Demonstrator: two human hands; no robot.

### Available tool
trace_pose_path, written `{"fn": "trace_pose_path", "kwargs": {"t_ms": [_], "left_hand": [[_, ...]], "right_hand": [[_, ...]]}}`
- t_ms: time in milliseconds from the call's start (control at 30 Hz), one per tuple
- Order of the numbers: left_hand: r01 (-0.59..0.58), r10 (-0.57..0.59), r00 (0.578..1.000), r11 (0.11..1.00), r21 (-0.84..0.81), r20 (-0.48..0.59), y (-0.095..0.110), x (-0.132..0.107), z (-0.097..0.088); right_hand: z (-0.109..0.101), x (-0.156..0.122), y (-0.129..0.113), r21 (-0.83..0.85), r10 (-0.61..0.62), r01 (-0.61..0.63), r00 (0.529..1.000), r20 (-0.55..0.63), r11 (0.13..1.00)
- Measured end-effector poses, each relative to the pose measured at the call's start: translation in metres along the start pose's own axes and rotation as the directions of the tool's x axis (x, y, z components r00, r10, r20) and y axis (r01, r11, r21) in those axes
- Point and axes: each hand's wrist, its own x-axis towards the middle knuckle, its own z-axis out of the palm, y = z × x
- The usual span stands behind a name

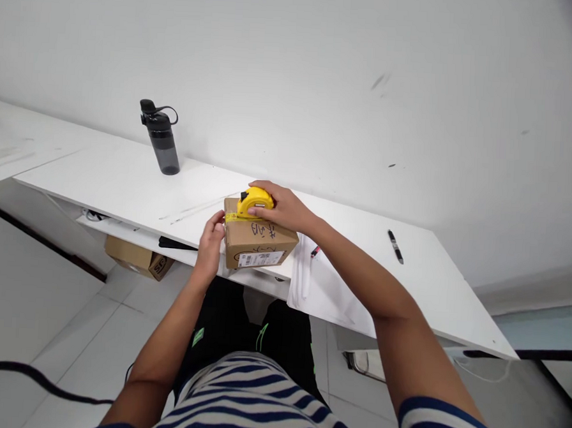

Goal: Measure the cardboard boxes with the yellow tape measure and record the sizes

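Observation:
A small brown cardboard box point(260, 243) with handwriting on top and a white label on its front sits at the near edge of a white desk point(124, 186). My right hand point(284, 207) is closed round a yellow tape measure point(254, 201) resting on the box's top. A short stretch of yellow tape runs to the box's left top edge. My left hand point(211, 243) rests against the left side of the box, its fingers pinching the tape's end at the corner.
A dark water bottle point(162, 138) stands at the back left of the desk. A black marker point(395, 246) lies to the right. White papers point(330, 286) and a small pen point(315, 251) lie right of the box. Another cardboard box point(137, 257) sits on the floor under the desk.

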Motion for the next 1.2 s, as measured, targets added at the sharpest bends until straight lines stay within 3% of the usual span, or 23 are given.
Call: {"fn": "trace_pose_path", "kwargs": {"t_ms": [67, 133, 233, 367, 567, 733, 967, 1067, 1200], "left_hand": [[0.023, -0.022, 0.995, 1.0, -0.006, 0.099, 0.011, -0.008, 0.005], [0.051, -0.05, 0.99, 0.999, -0.005, 0.129, 0.017, -0.01, 0.011], [0.051, -0.048, 0.99, 0.999, -0.016, 0.131, 0.018, -0.007, 0.019], [-0.058, 0.056, 0.994, 0.998, 0.015, 0.098, 0.014, -0.008, 0.025], [-0.126, 0.119, 0.992, 0.979, 0.16, 0.051, 0.018, -0.012, 0.022], [-0.206, 0.175, 0.976, 0.94, 0.273, 0.132, 0.027, -0.006, 0.013], [-0.234, 0.185, 0.969, 0.896, 0.379, 0.161, 0.031, -0.002, 0.008], [-0.247, 0.196, 0.966, 0.891, 0.382, 0.168, 0.032, 0.0, 0.009], [-0.241, 0.189, 0.968, 0.891, 0.386, 0.167, 0.033, 0.002, 0.009]], "right_hand": [[0.001, 0.002, -0.005, -0.073, -0.021, 0.024, 0.999, 0.048, 0.997], [0.003, 0.004, -0.011, -0.146, -0.025, 0.039, 0.995, 0.1, 0.989], [0.008, 0.01, -0.021, -0.254, -0.011, 0.052, 0.987, 0.161, 0.966], [0.009, 0.019, -0.03, -0.384, -0.005, 0.088, 0.977, 0.212, 0.919], [-0.012, 0.008, -0.035, -0.507, 0.032, 0.108, 0.965, 0.26, 0.855], [-0.04, -0.04, -0.025, -0.519, 0.147, -0.041, 0.976, 0.163, 0.854], [-0.079, -0.117, 0.01, -0.43, 0.214, -0.197, 0.977, -0.008, 0.881], [-0.083, -0.132, 0.02, -0.408, 0.242, -0.251, 0.967, -0.074, 0.878], [-0.078, -0.133, 0.021, -0.389, 0.24, -0.26, 0.966, -0.1, 0.884]]}}
